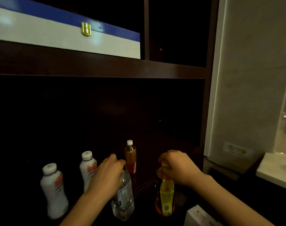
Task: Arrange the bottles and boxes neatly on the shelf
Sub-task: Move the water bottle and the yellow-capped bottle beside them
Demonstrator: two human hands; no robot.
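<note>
My left hand point(106, 175) grips the top of a clear water bottle point(123, 199) standing on the dark lower shelf point(143, 185). My right hand point(176, 167) is closed around the neck of a bottle with a yellow label point(166, 198). Behind and between the hands stands an amber tea bottle point(130, 156) with a white cap. Two white bottles stand to the left, one point(53, 190) near the front and one point(87, 167) further back, partly hidden by my left hand. A white box point(199, 216) shows at the bottom right.
A long blue and white box point(65, 35) with a gold clasp lies on the upper shelf board point(106, 66). A vertical divider point(146, 28) splits the upper shelf. A pale wall panel point(246, 79) and a white ledge point(276, 170) lie to the right.
</note>
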